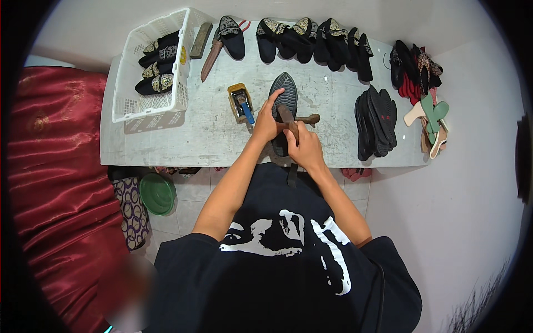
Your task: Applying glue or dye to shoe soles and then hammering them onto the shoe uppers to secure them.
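The grey worktable (pixel 183 133) spans the upper middle of the frame; its near edge runs just above the person's lap, with bare surface left of centre. At centre a black shoe (pixel 284 97) lies sole up. The left hand (pixel 266 119) presses on its left side, fingers spread. The right hand (pixel 304 147), just below, grips a wooden-handled hammer (pixel 302 119) lying across the sole.

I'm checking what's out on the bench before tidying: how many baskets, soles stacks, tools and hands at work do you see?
White basket: 1
Stack of black soles: 1
Hammer: 1, in the right hand
Sole-up shoe: 1, under the left hand
Small yellow tin: 1
Hands: 2
Total: 7
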Action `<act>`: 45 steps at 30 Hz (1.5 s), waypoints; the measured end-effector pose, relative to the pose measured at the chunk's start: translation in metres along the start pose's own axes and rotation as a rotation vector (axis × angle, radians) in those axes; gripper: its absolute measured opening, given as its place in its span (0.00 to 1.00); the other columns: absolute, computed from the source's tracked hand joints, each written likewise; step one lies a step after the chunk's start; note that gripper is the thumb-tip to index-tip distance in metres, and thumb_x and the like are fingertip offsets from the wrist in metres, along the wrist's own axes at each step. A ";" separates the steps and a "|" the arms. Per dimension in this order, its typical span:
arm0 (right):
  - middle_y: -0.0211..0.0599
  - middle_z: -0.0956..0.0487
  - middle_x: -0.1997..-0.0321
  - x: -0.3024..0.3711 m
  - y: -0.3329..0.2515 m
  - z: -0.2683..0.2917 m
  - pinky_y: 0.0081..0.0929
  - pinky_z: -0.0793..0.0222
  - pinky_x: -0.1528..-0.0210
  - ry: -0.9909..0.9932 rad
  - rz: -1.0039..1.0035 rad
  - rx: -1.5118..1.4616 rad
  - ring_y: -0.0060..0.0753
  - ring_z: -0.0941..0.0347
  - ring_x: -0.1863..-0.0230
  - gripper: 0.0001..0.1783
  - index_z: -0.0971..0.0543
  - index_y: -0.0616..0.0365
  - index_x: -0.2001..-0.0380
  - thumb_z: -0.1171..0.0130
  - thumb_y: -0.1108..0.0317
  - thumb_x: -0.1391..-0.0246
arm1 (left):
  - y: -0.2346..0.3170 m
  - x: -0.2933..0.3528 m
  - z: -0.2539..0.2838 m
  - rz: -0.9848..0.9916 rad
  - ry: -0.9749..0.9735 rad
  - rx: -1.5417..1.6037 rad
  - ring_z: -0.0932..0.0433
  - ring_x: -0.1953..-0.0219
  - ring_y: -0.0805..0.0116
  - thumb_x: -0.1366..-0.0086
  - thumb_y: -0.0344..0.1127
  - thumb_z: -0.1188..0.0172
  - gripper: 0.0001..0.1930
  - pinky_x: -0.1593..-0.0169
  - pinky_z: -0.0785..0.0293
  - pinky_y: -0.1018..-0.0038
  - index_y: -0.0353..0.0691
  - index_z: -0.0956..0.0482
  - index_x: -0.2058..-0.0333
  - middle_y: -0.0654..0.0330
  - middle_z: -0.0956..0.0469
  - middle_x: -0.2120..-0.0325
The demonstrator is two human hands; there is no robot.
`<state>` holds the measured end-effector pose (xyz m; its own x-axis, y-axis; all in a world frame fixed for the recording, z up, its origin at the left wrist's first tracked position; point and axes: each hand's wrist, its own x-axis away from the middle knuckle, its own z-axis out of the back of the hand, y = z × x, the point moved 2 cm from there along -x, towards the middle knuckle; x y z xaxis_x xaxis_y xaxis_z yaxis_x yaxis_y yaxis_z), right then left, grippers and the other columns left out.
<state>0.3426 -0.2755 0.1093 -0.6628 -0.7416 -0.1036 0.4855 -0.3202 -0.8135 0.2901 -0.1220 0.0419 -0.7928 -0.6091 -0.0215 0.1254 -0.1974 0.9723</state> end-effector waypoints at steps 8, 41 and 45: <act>0.57 0.22 0.78 -0.023 -0.005 0.019 0.52 0.30 0.70 -0.081 -0.121 0.153 0.67 0.22 0.72 0.15 0.25 0.62 0.64 0.41 0.59 0.35 | 0.002 -0.001 -0.001 -0.033 -0.003 -0.063 0.29 0.33 0.46 0.58 0.36 0.16 0.54 0.33 0.31 0.57 0.55 0.34 0.31 0.48 0.27 0.36; 0.59 0.20 0.77 -0.058 0.001 0.019 0.55 0.26 0.68 -0.157 -0.045 0.151 0.69 0.21 0.70 0.21 0.24 0.63 0.63 0.40 0.52 0.35 | -0.034 0.012 0.002 0.507 0.001 -0.003 0.15 0.68 0.57 0.32 0.74 0.47 0.42 0.61 0.23 0.64 0.29 0.14 0.68 0.49 0.15 0.74; 0.59 0.19 0.77 -0.069 -0.002 0.020 0.55 0.26 0.67 -0.142 -0.078 0.109 0.69 0.20 0.70 0.21 0.24 0.63 0.63 0.40 0.52 0.35 | -0.028 0.009 0.004 0.602 -0.085 -0.022 0.14 0.66 0.57 0.30 0.72 0.49 0.41 0.59 0.23 0.64 0.30 0.14 0.66 0.49 0.14 0.72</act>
<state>0.3987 -0.2355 0.1293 -0.6172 -0.7855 0.0451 0.5003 -0.4360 -0.7480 0.2769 -0.1185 0.0153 -0.6239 -0.5551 0.5502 0.5778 0.1465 0.8030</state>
